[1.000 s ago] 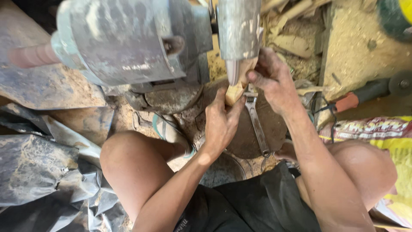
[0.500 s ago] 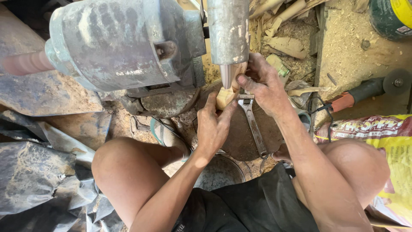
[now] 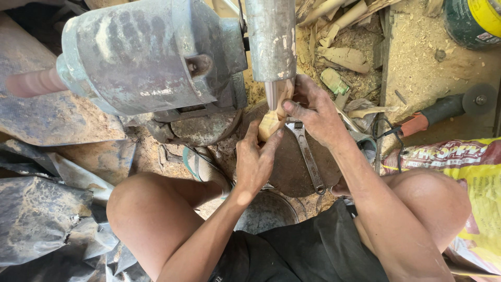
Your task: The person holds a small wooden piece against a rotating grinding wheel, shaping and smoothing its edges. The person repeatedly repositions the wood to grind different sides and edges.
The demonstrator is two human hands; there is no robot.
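Printed sack [image 3: 472,172], yellow with a red band, lying flat at the right edge beside the person's right knee; its lettering is left unread. Round can [image 3: 475,21], dark green with a yellow label, at the top right corner, partly cut off by the frame. Angle grinder [image 3: 443,109], orange and black body with a grey disc, lying on the sawdust-covered floor [image 3: 417,57] between the can and the sack, its black cord trailing toward the person. Grey motor housing [image 3: 151,57], large, worn and dusty, filling the upper left, with a pinkish shaft end projecting at far left. Grey metal cylinder [image 3: 271,42], running down from the top centre and narrowing to a tapered tip. Pale wooden piece [image 3: 271,122], small and carved, held against that tip just below the cylinder. Left hand [image 3: 255,162], fingers closed around the lower end of the wooden piece, thumb and forefinger pinching it. Right hand [image 3: 315,115], fingers curled over the upper end of the same piece, gripping it from the right. Adjustable wrench [image 3: 305,154], grey steel, lying on a dark round metal plate [image 3: 292,172] directly beneath both hands, partly covered by the right hand. Wood offcuts and shavings [image 3: 339,57], heaped beyond the hands. Crumpled grey sheeting [image 3: 47,219], at lower left. Green-edged sandal [image 3: 201,167], beside the left knee.
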